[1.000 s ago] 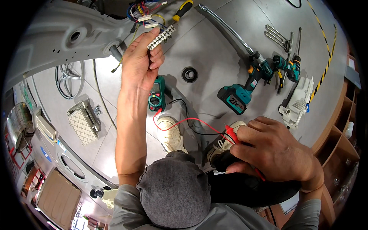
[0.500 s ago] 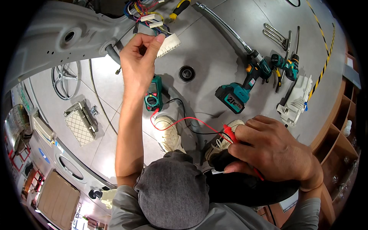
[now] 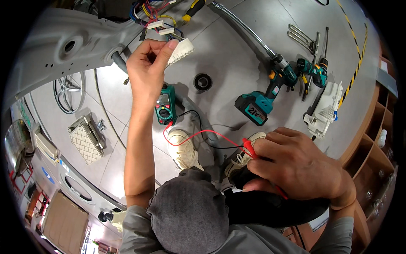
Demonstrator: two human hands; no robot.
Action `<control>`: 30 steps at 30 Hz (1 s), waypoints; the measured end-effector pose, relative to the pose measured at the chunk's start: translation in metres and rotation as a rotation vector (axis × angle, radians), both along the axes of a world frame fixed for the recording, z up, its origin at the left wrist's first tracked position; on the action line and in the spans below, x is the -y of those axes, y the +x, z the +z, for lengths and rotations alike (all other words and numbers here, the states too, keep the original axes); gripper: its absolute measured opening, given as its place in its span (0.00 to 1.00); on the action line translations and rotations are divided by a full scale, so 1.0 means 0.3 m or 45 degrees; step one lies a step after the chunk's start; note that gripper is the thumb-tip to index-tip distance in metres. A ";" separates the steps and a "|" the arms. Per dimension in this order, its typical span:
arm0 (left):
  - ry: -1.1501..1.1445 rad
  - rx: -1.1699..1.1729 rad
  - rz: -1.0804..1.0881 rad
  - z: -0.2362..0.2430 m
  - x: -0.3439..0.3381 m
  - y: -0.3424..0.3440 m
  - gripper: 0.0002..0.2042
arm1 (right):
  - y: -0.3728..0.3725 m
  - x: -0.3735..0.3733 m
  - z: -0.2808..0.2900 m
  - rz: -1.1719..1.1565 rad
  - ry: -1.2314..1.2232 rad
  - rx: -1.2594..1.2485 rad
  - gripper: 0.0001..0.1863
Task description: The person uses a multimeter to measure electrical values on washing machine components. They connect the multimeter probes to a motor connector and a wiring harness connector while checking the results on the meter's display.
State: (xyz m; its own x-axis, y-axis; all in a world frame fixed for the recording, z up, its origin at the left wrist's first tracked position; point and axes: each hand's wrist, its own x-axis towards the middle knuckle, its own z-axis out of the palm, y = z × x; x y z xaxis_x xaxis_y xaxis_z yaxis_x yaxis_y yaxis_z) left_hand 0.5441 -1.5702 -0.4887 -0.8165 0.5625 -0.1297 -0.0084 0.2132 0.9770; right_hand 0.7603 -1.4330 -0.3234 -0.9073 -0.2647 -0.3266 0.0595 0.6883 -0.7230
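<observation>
Between the thumb and fingers of my left hand (image 3: 146,67) is a white plug connector (image 3: 182,51), its toothed edge facing down. Coloured wires (image 3: 148,12) run from above toward it, with smaller white connectors (image 3: 166,31) among them. My right hand (image 3: 298,165), at lower right above my shoe, is closed around a red test probe (image 3: 249,148); its shaft shows below the fingers. The red lead (image 3: 194,134) links to a green multimeter (image 3: 165,106) on the floor, partly behind my left forearm. A black lead (image 3: 218,146) also reaches my right hand; its end is hidden.
A grey metal housing (image 3: 89,36) stands at upper left. On the floor lie a yellow-black screwdriver (image 3: 193,11), a cordless impact wrench (image 3: 270,89) with a long extension, a smaller drill (image 3: 313,72), a white plastic part (image 3: 325,110) and a round black part (image 3: 203,82). Wooden compartments (image 3: 368,156) stand right.
The whole view has shifted slightly, so things sit a little further left. Both hands keep the same grips, with little visible motion of their own.
</observation>
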 end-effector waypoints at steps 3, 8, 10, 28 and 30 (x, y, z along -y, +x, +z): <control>0.261 0.443 -0.004 -0.012 -0.006 -0.012 0.09 | 0.001 0.000 0.005 -0.002 0.012 -0.010 0.16; 0.567 0.924 -0.062 -0.029 0.013 -0.041 0.10 | 0.009 0.003 0.007 -0.020 0.009 -0.062 0.16; 0.695 1.102 -0.082 -0.041 0.026 -0.050 0.10 | 0.008 0.001 0.010 -0.002 0.011 -0.058 0.16; 1.519 1.689 -0.337 -0.021 0.013 -0.036 0.03 | 0.017 0.007 0.040 0.016 0.034 -0.012 0.18; 1.526 1.685 -0.347 -0.022 0.013 -0.033 0.03 | 0.019 0.007 0.041 0.012 0.035 -0.010 0.18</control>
State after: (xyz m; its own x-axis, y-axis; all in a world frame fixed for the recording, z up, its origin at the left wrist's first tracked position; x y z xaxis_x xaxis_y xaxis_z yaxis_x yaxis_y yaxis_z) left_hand 0.5342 -1.5740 -0.4954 -0.3994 0.9166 -0.0147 -0.9159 -0.3997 -0.0383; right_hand 0.7659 -1.4351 -0.3112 -0.9073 -0.2646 -0.3267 0.0471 0.7083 -0.7044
